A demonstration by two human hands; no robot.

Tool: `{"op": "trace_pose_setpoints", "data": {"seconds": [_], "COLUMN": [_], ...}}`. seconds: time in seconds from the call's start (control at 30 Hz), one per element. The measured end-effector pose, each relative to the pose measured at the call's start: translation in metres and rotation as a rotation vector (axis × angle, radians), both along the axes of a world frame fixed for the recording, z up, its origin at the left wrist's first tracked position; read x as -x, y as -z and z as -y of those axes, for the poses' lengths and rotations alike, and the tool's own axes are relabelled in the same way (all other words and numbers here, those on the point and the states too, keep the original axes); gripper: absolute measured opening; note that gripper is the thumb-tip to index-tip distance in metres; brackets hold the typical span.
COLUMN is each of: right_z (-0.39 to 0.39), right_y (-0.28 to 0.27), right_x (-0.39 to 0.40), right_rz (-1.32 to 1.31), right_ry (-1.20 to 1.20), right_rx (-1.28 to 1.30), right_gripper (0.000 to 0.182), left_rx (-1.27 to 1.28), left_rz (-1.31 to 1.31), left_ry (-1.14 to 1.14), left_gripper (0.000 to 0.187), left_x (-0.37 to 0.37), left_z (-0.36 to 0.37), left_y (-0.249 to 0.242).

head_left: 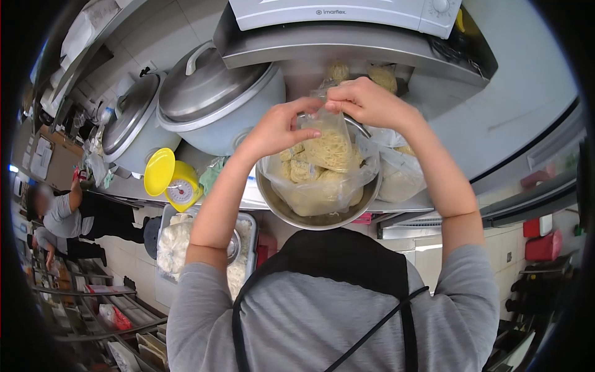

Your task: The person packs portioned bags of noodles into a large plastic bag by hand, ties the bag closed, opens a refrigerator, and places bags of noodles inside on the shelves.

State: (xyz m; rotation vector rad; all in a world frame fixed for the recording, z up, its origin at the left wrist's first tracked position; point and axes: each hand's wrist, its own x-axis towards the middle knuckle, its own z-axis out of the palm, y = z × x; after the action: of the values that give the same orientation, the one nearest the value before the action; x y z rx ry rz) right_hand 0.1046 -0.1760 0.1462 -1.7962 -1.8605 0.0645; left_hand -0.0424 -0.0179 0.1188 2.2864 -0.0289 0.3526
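Observation:
Above a steel bowl (279,216), my left hand (286,126) and my right hand (365,102) pinch the top of a small clear plastic bag (331,142) of yellow noodles, one hand on each side. The bowl is lined with a larger clear bag (297,192) that holds several portions of noodles. Against the bowl's right side rests another filled plastic bag (400,177). More bagged noodles (383,77) lie behind, below the steel shelf.
Two large lidded cookers (214,80) stand at the back left, near a yellow scale (181,189). A white appliance (341,15) sits on the steel shelf (372,53). Below left is a tray (250,248) with white contents. Two people (62,214) stand far left.

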Motion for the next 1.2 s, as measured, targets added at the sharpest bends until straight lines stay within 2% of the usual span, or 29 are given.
{"op": "trace_pose_setpoints", "data": {"seconds": [0.07,0.1,0.17,0.23,0.27,0.3,0.33,0.37,0.4,0.47,0.5,0.53,0.57,0.6,0.63,0.67,0.7,0.73,0.8,0.83,0.87,0.9,0.93,0.97,1.0,1.07,1.1,1.17,1.2], "right_z": [0.008,0.012,0.02,0.028,0.031,0.034,0.036,0.034,0.026,0.006,-0.005,-0.011,-0.014,-0.018,-0.02,-0.023,-0.03,-0.037,-0.054,-0.062,-0.066,-0.066,-0.061,-0.058,-0.051,-0.033,-0.028,-0.023,-0.022], "right_y": [-0.006,-0.007,-0.013,-0.02,-0.023,-0.025,-0.026,-0.02,-0.009,0.018,0.034,0.038,0.037,0.032,0.027,0.025,0.024,0.025,0.04,0.053,0.063,0.07,0.073,0.074,0.071,0.066,0.067,0.073,0.077], "right_x": [0.006,0.009,0.01,0.008,0.009,0.013,0.016,0.022,0.029,0.033,0.032,0.033,0.027,0.019,0.015,0.015,0.021,0.029,0.065,0.087,0.11,0.126,0.131,0.133,0.129,0.113,0.104,0.085,0.088], "right_rz": [0.033,0.091,0.149,0.235,0.238,0.338,0.438,0.439,0.565,0.691,0.384,0.073,0.076,-0.007,-0.089,-0.079,-0.144,-0.207,-0.126,-0.115,0.083,0.282,0.161,0.04,0.057,0.129,0.145,-0.008,-0.252], "right_ry": [-0.016,0.01,0.04,0.146,0.147,0.141,0.135,0.136,0.113,0.087,0.061,0.033,0.032,0.013,-0.006,-0.006,0.093,0.189,0.216,0.248,0.23,0.209,0.084,-0.042,-0.052,0.085,0.08,0.319,0.258], "right_rx": [0.018,0.086,0.151,0.23,0.228,0.092,-0.045,-0.047,-0.236,-0.43,-0.12,0.185,0.18,0.042,-0.095,-0.1,-0.209,-0.317,-0.359,-0.342,-0.431,-0.519,-0.539,-0.551,-0.556,-0.604,-0.611,-0.59,-0.517], "right_gripper": [0.023,0.024,0.025,0.027,0.027,0.028,0.03,0.03,0.03,0.03,0.027,0.026,0.026,0.023,0.02,0.02,0.018,0.015,0.011,0.011,0.01,0.009,0.012,0.015,0.015,0.034,0.034,0.054,0.058], "left_rx": [-0.202,-0.204,-0.36,-0.359,-0.357,-0.359,-0.231,-0.103,-0.104,0.04,0.036,0.107,0.178,0.172,0.174,0.176,0.211,0.157,0.099,0.035,-0.028,-0.028,0.295,0.448,0.603,1.485,1.585,1.499,1.414], "left_rz": [0.001,-0.003,-0.097,-0.072,-0.044,-0.043,-0.017,0.008,0.01,-0.001,0.002,0.063,0.126,0.131,0.176,0.222,0.14,0.186,0.25,0.414,0.579,0.602,0.543,0.519,0.49,0.511,0.537,0.579,0.604], "left_ry": [0.149,0.154,0.13,0.075,0.017,0.017,0.039,0.062,0.062,0.142,0.141,0.05,-0.04,-0.041,-0.17,-0.297,-0.26,-0.268,-0.278,-0.438,-0.6,-0.603,-0.433,-0.333,-0.244,-0.215,-0.235,-0.275,-0.333], "left_gripper": [0.039,0.039,0.028,0.025,0.022,0.022,0.02,0.018,0.018,0.018,0.018,0.028,0.038,0.038,0.053,0.069,0.094,0.09,0.087,0.078,0.068,0.068,0.06,0.056,0.052,0.047,0.043,0.043,0.042], "left_x": [0.004,0.005,0.006,0.011,0.012,0.013,0.015,0.017,0.018,0.02,0.023,0.026,0.029,0.03,0.031,0.031,0.027,0.021,0.0,-0.014,-0.022,-0.016,-0.004,0.0,0.004,0.009,0.003,0.003,0.003], "left_z": [0.0,-0.002,-0.01,-0.02,-0.022,-0.021,-0.019,-0.017,-0.015,-0.011,-0.013,-0.016,-0.019,-0.019,-0.017,-0.013,-0.005,0.01,0.029,0.032,0.032,0.024,0.01,0.007,0.005,0.013,0.007,0.031,0.045], "left_y": [0.001,0.001,0.001,-0.011,-0.016,-0.018,-0.019,-0.019,-0.017,-0.009,-0.007,-0.004,0.0,0.008,0.02,0.034,0.052,0.064,0.088,0.102,0.107,0.103,0.1,0.094,0.088,0.066,0.077,0.071,0.071]}}
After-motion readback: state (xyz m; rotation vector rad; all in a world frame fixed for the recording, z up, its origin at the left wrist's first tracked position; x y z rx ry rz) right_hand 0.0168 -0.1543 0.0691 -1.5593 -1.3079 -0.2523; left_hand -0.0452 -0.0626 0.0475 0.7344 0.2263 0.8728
